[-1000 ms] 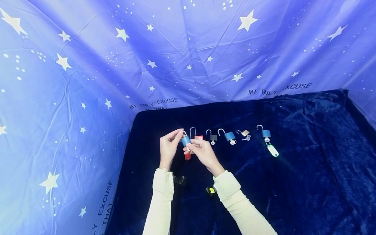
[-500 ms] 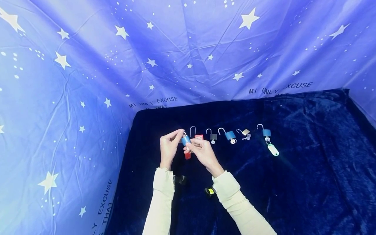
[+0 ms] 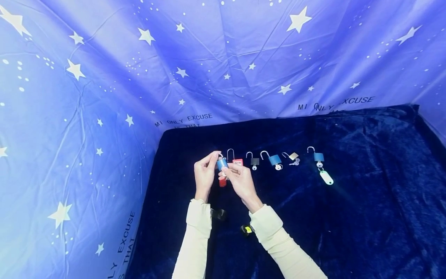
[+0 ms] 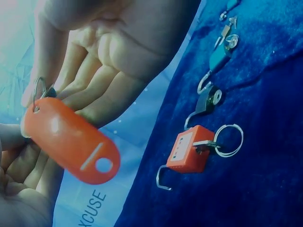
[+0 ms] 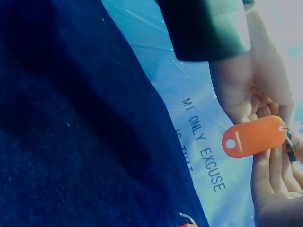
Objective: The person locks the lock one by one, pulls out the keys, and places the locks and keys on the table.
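Observation:
A small blue padlock is up between the two hands. My left hand pinches the top of its shackle with thumb and fingertips. Thumb in front, fingers behind, my right hand grips the lower body of the same padlock. An orange-red key tag hangs below it on a thin key ring. In the right wrist view the tag hangs in front of the fingers. From the wrist views, the padlock body is mostly hidden by tag and hands.
A row of padlocks with raised shackles lies on the dark blue velvet cover: red, dark grey, blue, brass and another blue one with a white tag. Starry cloth hangs behind.
My left hand and forearm have shifted slightly right, and the held padlock stands a little more upright. Both hands keep their hold; the row of padlocks lies as before.

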`<state>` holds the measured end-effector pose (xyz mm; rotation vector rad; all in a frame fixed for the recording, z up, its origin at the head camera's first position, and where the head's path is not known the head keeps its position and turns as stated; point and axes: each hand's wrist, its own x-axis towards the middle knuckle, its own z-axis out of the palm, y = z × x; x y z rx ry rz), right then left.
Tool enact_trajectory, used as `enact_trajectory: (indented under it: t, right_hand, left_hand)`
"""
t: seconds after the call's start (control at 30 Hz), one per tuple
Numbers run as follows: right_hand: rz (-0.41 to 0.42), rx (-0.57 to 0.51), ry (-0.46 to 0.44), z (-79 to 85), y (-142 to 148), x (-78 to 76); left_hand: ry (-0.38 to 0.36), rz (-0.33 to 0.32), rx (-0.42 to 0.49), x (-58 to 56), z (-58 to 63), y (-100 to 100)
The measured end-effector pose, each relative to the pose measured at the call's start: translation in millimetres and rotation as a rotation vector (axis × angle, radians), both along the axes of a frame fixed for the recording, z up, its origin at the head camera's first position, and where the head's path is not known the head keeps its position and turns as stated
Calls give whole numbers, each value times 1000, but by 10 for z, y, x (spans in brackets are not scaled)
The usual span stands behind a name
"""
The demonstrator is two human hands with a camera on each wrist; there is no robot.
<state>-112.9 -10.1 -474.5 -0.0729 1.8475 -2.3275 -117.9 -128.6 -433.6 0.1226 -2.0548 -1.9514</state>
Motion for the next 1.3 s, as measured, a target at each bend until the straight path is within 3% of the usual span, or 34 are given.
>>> enact_trajectory:
  t: [0.53, 0.9, 1.07, 1.3]
  right_hand:
    - [-71, -16, 29, -41, -73, 17]
    - [-79, -5, -7, -49, -57, 9]
    - [-103, 16, 2, -45, -69, 11]
    - [-106, 16, 16, -32, -78, 29]
  left_hand:
    - [68, 69, -111, 5, -2, 66]
    - [85, 55, 22, -22, -123, 116]
    - [77, 36, 75, -22, -125, 131]
    - [78, 35, 73, -20, -106, 123]
